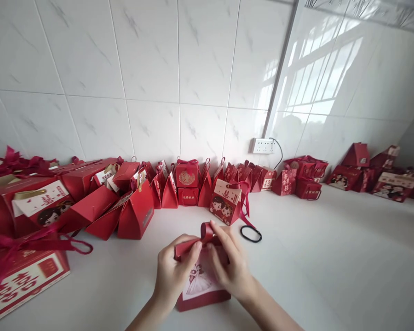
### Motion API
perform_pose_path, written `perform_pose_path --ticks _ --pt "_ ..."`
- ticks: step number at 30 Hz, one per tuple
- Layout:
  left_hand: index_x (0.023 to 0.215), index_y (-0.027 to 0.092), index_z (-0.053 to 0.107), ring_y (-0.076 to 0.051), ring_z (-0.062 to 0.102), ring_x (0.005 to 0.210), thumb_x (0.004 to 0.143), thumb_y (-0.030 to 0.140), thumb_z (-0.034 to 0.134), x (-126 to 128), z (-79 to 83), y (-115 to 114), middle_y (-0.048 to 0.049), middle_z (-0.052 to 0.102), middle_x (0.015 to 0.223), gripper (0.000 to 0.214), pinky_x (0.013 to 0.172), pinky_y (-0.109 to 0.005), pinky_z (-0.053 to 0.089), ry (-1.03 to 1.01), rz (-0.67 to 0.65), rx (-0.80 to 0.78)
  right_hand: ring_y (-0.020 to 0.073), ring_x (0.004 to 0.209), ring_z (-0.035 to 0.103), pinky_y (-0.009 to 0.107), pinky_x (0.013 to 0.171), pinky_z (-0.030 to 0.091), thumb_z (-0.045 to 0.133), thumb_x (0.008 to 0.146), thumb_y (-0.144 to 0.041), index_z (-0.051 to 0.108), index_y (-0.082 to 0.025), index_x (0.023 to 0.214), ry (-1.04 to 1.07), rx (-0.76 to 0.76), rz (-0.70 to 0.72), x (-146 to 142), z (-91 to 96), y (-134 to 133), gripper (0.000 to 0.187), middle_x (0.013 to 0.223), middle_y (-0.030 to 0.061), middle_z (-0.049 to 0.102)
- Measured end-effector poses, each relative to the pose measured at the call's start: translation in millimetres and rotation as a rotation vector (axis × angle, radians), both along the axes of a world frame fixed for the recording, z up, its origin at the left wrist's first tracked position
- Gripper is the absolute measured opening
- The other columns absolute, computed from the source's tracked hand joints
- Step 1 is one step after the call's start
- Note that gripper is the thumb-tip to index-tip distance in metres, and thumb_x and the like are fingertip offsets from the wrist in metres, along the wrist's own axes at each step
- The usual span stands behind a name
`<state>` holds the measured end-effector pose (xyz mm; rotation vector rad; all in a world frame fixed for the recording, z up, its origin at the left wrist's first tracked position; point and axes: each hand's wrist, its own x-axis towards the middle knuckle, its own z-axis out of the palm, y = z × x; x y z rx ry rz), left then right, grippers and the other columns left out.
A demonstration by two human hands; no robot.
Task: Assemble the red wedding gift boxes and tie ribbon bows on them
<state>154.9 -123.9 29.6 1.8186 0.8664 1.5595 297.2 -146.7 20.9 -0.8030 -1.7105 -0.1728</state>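
Observation:
A red gift box [200, 276] with a pale panel showing a couple in wedding dress stands on the white tabletop in front of me. My left hand [177, 264] pinches the left part of its top edge between thumb and fingers. On the other side my right hand [229, 259] grips the top near a curled red loop handle [206, 231]. Its index finger reaches to that loop, and its thumb presses on the front. Both hands cover parts of the top and the right side, so how the top edges meet is hidden.
Red boxes [134, 211] crowd the left and the wall. A cartoon-couple box [226, 202] with ribbon stands beyond my hands, a black elastic band [251, 233] beside it. A large ribboned box [27, 280] lies at left. A power strip [263, 146] hangs on the wall; more boxes [393, 186] sit right.

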Motion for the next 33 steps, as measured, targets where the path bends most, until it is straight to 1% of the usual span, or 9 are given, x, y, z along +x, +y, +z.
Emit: perform_pose_path --ticks 9,12,15,18,21,26,28,31,33 --pt "0.065 0.016 0.063 -0.012 0.054 0.051 0.08 0.039 0.058 -2 3.3 0 -0.0003 0.059 0.056 0.027 0.048 -0.017 0.045 0.026 -0.04 -0.051 0.0155 0.075 0.06 0.027 0.065 0.056 0.043 0.089 -0.007 0.039 -0.029 0.139 0.036 -0.018 -0.039 -6 -3.4 1 0.055 0.087 0.0051 0.058" --pt "0.065 0.016 0.062 -0.011 0.051 0.05 0.081 0.038 0.058 -3 1.6 1 0.0 0.056 0.055 0.027 0.048 -0.017 0.042 0.014 -0.057 -0.079 0.0146 0.075 0.062 0.026 0.064 0.057 0.047 0.088 -0.011 0.04 -0.029 0.134 0.135 -0.058 -0.024 -6 -6.4 1 0.05 0.094 0.0056 0.058" --pt "0.064 0.016 0.059 -0.01 0.046 0.049 0.081 0.038 0.058 -4 1.6 1 0.0009 0.051 0.054 0.028 0.046 -0.018 0.039 -0.019 -0.104 -0.129 0.0103 0.061 0.063 0.021 0.051 0.055 0.054 0.086 -0.016 0.037 -0.029 0.132 0.324 -0.193 0.049 -4 -4.9 1 0.051 0.107 0.0066 0.059" --pt "0.065 0.015 0.058 -0.01 0.047 0.052 0.079 0.037 0.058 -6 3.5 -2 -0.0003 0.052 0.057 0.027 0.049 -0.019 0.039 -0.029 -0.194 -0.168 0.0129 0.065 0.067 0.019 0.054 0.055 0.056 0.085 -0.021 0.058 -0.024 0.107 0.291 -0.34 0.143 -1 2.5 -1 0.023 0.09 0.003 0.068" --pt "0.065 0.015 0.057 -0.012 0.049 0.056 0.079 0.037 0.058 -7 5.4 -4 -0.0017 0.053 0.059 0.026 0.052 -0.021 0.041 -0.023 -0.221 -0.193 0.0152 0.068 0.067 0.021 0.061 0.055 0.06 0.082 -0.025 0.065 -0.021 0.084 0.237 -0.387 0.206 2 10.3 -2 0.006 0.074 0.0012 0.068" --pt "0.064 0.015 0.054 -0.012 0.049 0.054 0.075 0.035 0.058 -14 15.2 -3 -0.0015 0.053 0.058 0.023 0.051 -0.022 0.042 0.01 -0.256 -0.266 0.014 0.058 0.059 0.022 0.052 0.048 0.059 0.084 -0.033 0.065 -0.019 0.074 0.212 -0.501 0.264 4 16.1 -2 0.018 0.066 0.0015 0.061" --pt "0.072 0.016 0.057 -0.013 0.052 0.056 0.071 0.032 0.061 -17 24.1 -3 -0.0011 0.055 0.061 0.017 0.053 -0.023 0.043 0.076 -0.242 -0.27 0.013 0.056 0.055 0.022 0.049 0.045 0.057 0.085 -0.036 0.064 -0.019 0.074 0.194 -0.55 0.285 3 15.6 -2 0.022 0.066 0.0015 0.06" --pt "0.085 0.017 0.063 -0.015 0.057 0.065 0.069 0.03 0.065 -17 37.1 -4 -0.0033 0.061 0.078 0.02 0.063 -0.026 0.048 0.196 -0.178 -0.146 0.0113 0.053 0.048 0.021 0.047 0.04 0.055 0.085 -0.041 0.056 -0.018 0.069 0.187 -0.602 0.271 1 11.4 -2 0.028 0.062 0.0002 0.055" --pt "0.077 0.018 0.064 -0.014 0.057 0.067 0.075 0.031 0.063 -13 40.8 -4 -0.0037 0.062 0.081 0.013 0.065 -0.025 0.049 0.234 -0.129 -0.055 0.0105 0.053 0.045 0.021 0.047 0.038 0.054 0.085 -0.042 0.049 -0.018 0.068 0.206 -0.617 0.249 0 8.1 -1 0.031 0.06 -0.0012 0.05"
